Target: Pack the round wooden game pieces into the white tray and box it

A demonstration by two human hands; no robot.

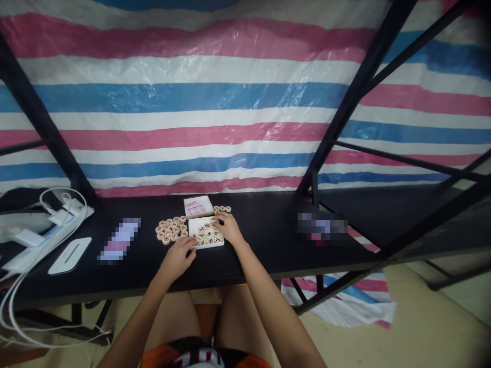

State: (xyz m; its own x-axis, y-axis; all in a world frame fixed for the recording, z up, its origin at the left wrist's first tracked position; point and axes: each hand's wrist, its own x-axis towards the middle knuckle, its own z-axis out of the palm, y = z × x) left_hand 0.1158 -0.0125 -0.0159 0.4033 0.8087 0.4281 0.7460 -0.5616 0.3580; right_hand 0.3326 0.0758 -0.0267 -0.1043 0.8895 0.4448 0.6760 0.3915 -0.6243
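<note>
A small white cardboard box (206, 246) sits on the black table with its lid flap (198, 206) folded back. Inside lie several round Chinese chess pieces (209, 234) with black characters. My left hand (179, 255) rests at the box's front left corner, fingertips at its edge and thumb apart from them. Over the rear right edge reaches my right hand (229, 229), its fingers bent together; whatever is between them is too small to make out. To the box's left, red-marked chess pieces (171, 229) lie grouped on the table. A few more pieces (222, 209) stand in a row behind my right hand.
On the left are a blurred phone-like object (119, 240), a white flat device (70, 255) and a power strip with white cables (48, 240). A blurred item (322, 225) lies to the right. Black metal frame bars (337, 122) rise at both sides before a striped plastic sheet (199, 97).
</note>
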